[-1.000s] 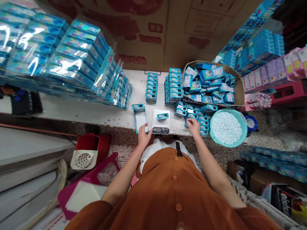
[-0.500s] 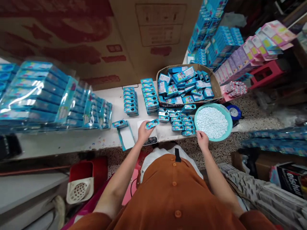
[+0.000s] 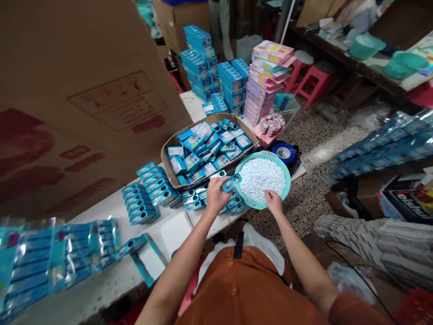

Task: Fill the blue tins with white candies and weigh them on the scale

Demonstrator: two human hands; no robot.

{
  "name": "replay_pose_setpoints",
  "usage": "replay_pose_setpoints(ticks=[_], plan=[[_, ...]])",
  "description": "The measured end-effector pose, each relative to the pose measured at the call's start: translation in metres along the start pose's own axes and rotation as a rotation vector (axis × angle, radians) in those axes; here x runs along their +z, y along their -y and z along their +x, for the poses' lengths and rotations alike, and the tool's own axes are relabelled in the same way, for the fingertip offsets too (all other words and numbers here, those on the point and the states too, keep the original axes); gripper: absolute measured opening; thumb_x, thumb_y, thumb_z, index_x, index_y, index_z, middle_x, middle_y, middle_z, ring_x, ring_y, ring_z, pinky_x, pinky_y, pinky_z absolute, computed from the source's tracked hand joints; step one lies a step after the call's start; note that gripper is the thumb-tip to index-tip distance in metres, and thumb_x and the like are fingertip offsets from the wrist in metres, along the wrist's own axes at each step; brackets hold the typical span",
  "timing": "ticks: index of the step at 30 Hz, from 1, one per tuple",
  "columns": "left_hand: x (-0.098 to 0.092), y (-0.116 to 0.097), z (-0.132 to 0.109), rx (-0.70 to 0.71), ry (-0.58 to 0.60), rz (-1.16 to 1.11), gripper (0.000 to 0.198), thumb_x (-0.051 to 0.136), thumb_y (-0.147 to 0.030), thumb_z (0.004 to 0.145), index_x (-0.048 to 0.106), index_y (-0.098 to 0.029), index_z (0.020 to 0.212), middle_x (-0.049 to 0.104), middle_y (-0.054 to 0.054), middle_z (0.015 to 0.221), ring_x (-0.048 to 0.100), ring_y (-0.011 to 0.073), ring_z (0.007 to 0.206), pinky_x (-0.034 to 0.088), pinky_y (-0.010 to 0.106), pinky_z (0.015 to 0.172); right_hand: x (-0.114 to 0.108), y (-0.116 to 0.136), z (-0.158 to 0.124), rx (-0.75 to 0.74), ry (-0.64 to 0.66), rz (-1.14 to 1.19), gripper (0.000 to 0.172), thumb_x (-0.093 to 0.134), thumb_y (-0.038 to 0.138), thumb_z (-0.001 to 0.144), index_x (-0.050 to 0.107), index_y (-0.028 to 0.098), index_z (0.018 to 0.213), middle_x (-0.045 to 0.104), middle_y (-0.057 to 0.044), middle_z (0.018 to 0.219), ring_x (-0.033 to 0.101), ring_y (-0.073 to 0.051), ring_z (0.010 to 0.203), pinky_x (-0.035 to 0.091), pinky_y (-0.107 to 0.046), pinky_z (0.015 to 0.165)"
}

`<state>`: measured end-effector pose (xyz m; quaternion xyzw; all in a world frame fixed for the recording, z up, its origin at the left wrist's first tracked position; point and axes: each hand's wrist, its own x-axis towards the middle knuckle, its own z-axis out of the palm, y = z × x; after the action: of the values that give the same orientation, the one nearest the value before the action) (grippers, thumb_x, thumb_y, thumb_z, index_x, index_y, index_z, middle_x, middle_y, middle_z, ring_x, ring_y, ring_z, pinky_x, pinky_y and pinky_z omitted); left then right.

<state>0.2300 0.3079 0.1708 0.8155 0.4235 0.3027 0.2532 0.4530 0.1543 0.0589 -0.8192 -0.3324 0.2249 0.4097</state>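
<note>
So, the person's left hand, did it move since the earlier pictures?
Yes. The left hand moved away from the white tray, toward the teal basin of white tablets, and now holds a small blue tin.

One head cam, worn by the person, looked fwd & down past the shirt (image 3: 237,289) from close above, onto left hand (image 3: 215,198), right hand (image 3: 273,201), table (image 3: 98,275) & floor (image 3: 314,198).

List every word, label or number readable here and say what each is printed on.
"eishu": white letters on the dark box at lower right.
Too small to read: the label on the blue tin in the left hand, and those on the blue boxes in the cardboard tray.
Too blurred to read: the printed panel on the large carton.
</note>
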Motion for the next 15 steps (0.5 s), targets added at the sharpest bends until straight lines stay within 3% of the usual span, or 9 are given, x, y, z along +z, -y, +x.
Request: replay_pose_setpoints(ticks=[5, 15], plan=[[0.033, -0.012, 0.011, 0.075, 0.095, 0.069, 0.034, 0.065, -0.022, 0.074, 0.065, -0.022, 0.108, 0.058, 0.006, 0.089, 0.054, 0.0242, 0.088, 0.045, 0.037, 0.081, -0.012, -0.017, 0.007, 0.068, -0.051, 0.012, 0.037, 0.047, 0.049, 0.079, 0.070, 0.020, 0.080, 0.072, -0.010, 0.089, 0.064, -0.024, 0.081, 0.049, -0.038, 0.081], [0.056, -0.020, 0.021, 0.054, 0.087, 0.060, 0.035, 0.066, -0.025, 0.074, 0.065, -0.022, 0.109, 0.058, 0.006, 0.090, 0.054, 0.0239, 0.089, 0.044, 0.038, 0.083, -0.020, -0.037, 0.017, 0.061, -0.064, 0.033, 0.037, 0.046, 0.048, 0.081, 0.069, 0.019, 0.082, 0.071, -0.010, 0.089, 0.064, -0.023, 0.080, 0.049, -0.036, 0.080]])
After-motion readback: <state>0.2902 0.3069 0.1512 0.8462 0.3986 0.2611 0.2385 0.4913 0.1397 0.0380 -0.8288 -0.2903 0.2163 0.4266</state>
